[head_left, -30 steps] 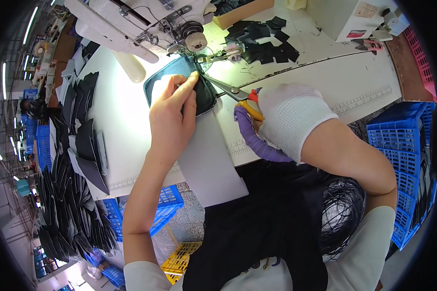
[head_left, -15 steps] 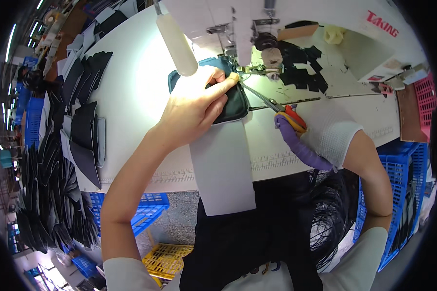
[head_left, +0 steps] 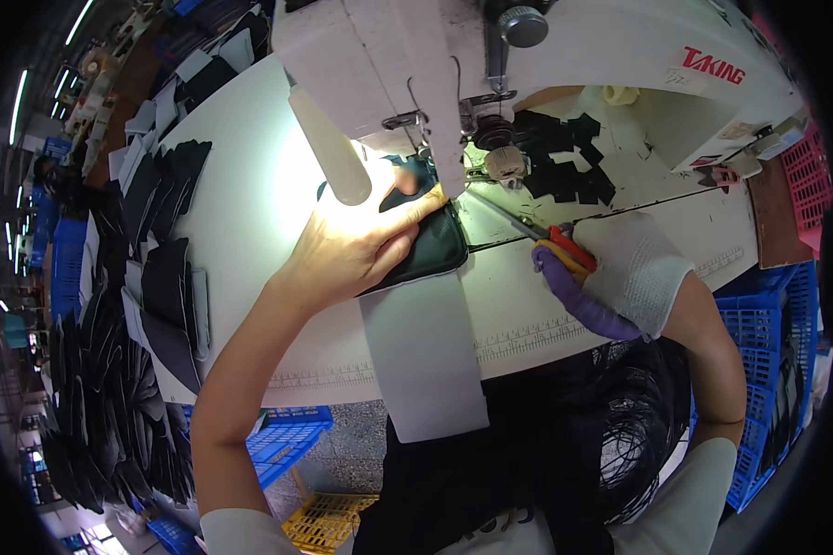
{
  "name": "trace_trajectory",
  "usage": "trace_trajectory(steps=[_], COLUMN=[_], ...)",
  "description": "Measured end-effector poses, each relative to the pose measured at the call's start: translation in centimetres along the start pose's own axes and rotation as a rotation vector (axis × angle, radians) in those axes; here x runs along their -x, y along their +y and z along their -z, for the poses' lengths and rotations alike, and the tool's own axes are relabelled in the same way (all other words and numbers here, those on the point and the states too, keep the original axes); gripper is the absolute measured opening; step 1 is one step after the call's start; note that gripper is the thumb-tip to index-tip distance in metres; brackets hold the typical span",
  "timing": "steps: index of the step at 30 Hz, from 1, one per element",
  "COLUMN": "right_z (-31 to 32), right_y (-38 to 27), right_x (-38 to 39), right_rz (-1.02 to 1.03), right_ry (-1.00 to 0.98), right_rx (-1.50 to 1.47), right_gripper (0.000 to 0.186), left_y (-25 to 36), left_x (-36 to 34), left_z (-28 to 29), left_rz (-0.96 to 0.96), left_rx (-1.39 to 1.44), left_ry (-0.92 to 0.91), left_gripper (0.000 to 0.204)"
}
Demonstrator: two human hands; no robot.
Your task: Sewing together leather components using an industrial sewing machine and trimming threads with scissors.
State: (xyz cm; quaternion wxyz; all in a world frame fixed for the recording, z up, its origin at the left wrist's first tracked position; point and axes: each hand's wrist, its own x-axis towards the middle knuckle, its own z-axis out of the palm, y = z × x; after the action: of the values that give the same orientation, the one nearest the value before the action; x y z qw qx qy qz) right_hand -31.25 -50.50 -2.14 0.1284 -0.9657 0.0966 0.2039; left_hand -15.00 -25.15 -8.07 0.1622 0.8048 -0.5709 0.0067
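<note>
Under the sewing machine's head (head_left: 370,69), a black padded piece with rounded corners (head_left: 435,248) lies on the white worktable. My left hand (head_left: 347,242) rests on it, fingers bent and gripping it, with the index finger reaching close to the presser foot. A long light-grey strip (head_left: 426,365) extends from beneath the piece over the table's front edge. My right hand (head_left: 629,264), in a white mesh glove with purple wrapping on a finger, is closed around scissors (head_left: 569,252) with red and orange handles. Their blades point at the needle area; the tips are hard to make out.
A cream lamp (head_left: 329,148) hangs left of the needle. Black cut pieces (head_left: 565,171) lie behind the scissors. Stacks of dark and grey panels (head_left: 167,287) line the table's left edge. Blue crates (head_left: 759,370) stand at right; black cords (head_left: 634,444) hang near my lap.
The view has shifted, so the machine and table sit lower in the picture. My left hand stays on the black piece; the scissors remain in my right hand, pointing at the needle area.
</note>
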Motion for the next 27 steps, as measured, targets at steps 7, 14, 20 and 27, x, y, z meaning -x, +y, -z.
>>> trace_trajectory(steps=[7, 14, 20, 27], right_z=[1.1, 2.0, 1.6, 1.6], right_y=[0.8, -0.5, -1.6, -1.8], right_x=[-1.9, -2.2, -1.8, -2.3], right_rz=[0.015, -0.014, 0.024, -0.077], right_ry=[-0.075, -0.144, -0.063, -0.178], right_rx=[-0.058, 0.096, 0.094, 0.136], right_gripper=[0.042, 0.041, 0.039, 0.035], left_y=[-1.0, -1.3, -0.6, 0.2], left_x=[-0.3, 0.0, -0.2, -0.3], left_z=[-0.9, -1.0, -1.3, -0.6], left_rz=[-0.072, -0.01, -0.157, -0.161], left_rx=[-0.029, 0.112, 0.012, 0.099], left_ry=[0.042, 0.016, 0.138, 0.105], left_gripper=[0.041, 0.043, 0.041, 0.043])
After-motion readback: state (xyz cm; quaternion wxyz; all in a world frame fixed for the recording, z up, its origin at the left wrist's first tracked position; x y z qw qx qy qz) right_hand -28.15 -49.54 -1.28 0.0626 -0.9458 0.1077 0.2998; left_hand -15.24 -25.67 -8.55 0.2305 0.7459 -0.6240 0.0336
